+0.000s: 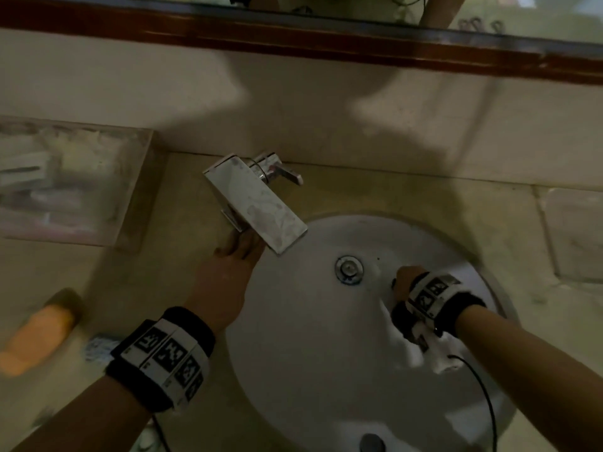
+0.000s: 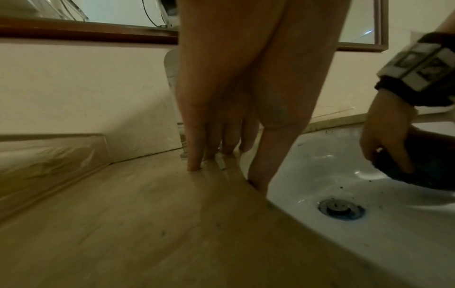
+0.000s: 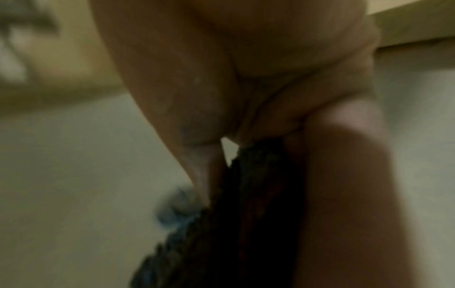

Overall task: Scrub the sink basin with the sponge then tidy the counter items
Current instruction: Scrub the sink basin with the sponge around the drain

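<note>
The white round sink basin point(image 1: 310, 337) has a metal drain point(image 1: 348, 269) near its middle. My right hand point(image 1: 406, 282) is inside the basin just right of the drain, gripping a dark sponge point(image 2: 423, 167) that lies against the wet porcelain point(image 2: 320, 175). The right wrist view shows the sponge point(image 3: 234, 214) wedged between thumb and fingers. My left hand point(image 1: 233, 256) rests with straight fingers point(image 2: 194, 152) on the beige counter point(image 2: 123, 214) at the basin's left rim, under the flat chrome faucet point(image 1: 254, 202). It holds nothing.
A clear tray point(image 1: 140, 190) of toiletries sits at the counter's back left. A peach-coloured bottle point(image 1: 36, 337) and a small blue-white item point(image 1: 98, 347) lie at the front left. A wood-framed mirror point(image 1: 293, 37) runs along the wall. Dark specks dot the basin.
</note>
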Demonstrator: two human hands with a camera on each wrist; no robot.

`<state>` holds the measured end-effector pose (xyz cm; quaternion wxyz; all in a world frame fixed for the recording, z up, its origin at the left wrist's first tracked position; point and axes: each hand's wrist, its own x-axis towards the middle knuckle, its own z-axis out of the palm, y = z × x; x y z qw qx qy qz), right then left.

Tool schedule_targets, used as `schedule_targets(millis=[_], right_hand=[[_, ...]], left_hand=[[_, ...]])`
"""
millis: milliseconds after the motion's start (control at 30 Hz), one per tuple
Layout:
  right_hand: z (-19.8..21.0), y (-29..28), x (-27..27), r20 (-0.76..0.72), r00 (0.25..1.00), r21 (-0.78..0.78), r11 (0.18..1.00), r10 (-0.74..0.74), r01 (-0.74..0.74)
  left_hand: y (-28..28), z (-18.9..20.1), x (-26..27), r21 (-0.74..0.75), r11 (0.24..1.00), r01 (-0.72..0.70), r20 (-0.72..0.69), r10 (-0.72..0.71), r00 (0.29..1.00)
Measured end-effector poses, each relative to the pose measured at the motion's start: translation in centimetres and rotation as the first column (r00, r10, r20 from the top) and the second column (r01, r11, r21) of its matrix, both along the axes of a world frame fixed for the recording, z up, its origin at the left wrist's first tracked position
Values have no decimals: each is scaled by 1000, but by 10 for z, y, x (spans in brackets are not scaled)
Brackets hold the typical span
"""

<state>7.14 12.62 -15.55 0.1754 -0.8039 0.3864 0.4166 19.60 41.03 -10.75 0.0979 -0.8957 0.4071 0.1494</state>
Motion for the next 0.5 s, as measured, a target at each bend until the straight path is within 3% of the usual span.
schedule_targets(millis=[267, 500], right_hand=[[-13, 2, 5, 26, 998, -13, 998, -55, 55], [-16, 24, 37, 189, 981, 64, 997, -45, 33]], left_hand=[[2, 4, -2, -43, 998, -50, -26, 49, 998], [1, -2, 1, -42, 997, -66, -40, 65, 997]])
